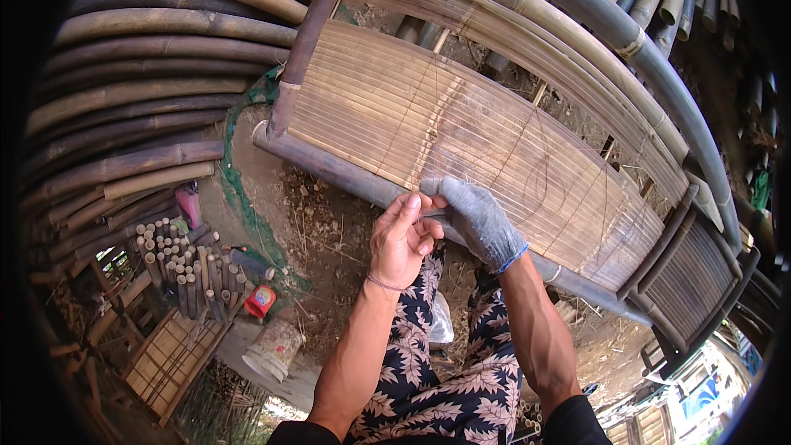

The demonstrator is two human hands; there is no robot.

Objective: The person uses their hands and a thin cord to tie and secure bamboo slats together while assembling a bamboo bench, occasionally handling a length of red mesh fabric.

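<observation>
Head view: your bare left hand (pixel 398 243) and gloved right hand (pixel 482 218) sit close together, half-curled, anything pinched too fine to tell, before the bamboo bench (pixel 470 128), likely heavy and stiff, so grip its thick front rail (pixel 338 173), not the slats (pixel 354 91).

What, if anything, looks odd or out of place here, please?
Only the right hand wears a glove, which looks mismatched beside the bare left hand. Green netting lies rumpled on the ground, looking discarded.

Bamboo workshop with stacked poles (pixel 173 23)
</observation>
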